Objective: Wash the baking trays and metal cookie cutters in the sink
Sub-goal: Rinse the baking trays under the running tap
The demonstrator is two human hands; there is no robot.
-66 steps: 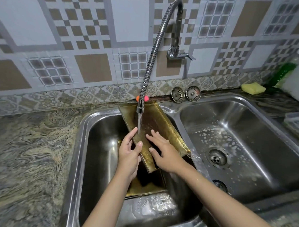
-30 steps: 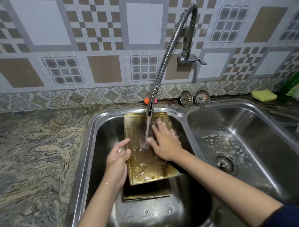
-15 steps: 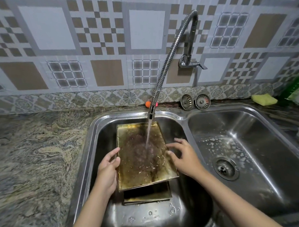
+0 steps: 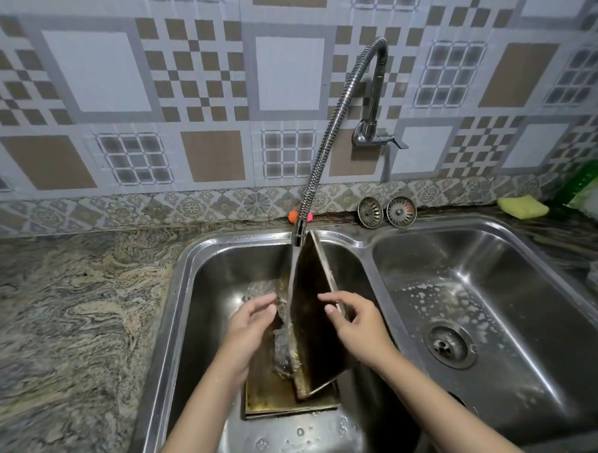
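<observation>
**Tray tipped on edge under the stream**

The right hand (image 4: 358,326) pinches the upper rim of a baking tray (image 4: 316,316), standing it steeply on edge in the left sink basin (image 4: 216,277), probably so water sheets off. The left hand (image 4: 248,330), fingers relaxed, touches the wet face where the faucet (image 4: 333,125) stream lands. A second tray (image 4: 283,398) lies flat beneath. No cookie cutters visible.

A home kitchen: double steel sink (image 4: 368,244), wall tap (image 4: 370,133), patterned tiles (image 4: 116,71), granite counter (image 4: 64,301)
</observation>
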